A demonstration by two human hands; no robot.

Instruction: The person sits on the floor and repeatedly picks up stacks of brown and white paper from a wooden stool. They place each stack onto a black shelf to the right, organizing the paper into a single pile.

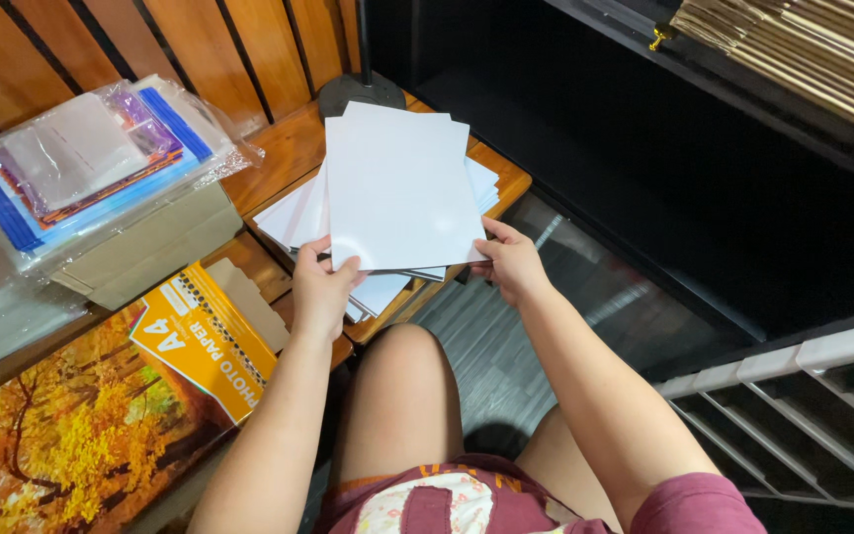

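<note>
White sheets of paper sit in a loose stack on the wooden surface, far of the person's knees. Both hands clamp the top sheets: left hand at the near left corner, right hand at the near right edge. Left of them lie a plastic-wrapped packet and an orange photo-paper pack.

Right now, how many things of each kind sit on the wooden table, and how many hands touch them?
Stacks of white sheets: 1
Clear plastic packets of paper: 1
Cardboard boxes: 1
Orange photo paper packs: 1
Hands on the sheets: 2, left hand and right hand
Total: 6
</note>
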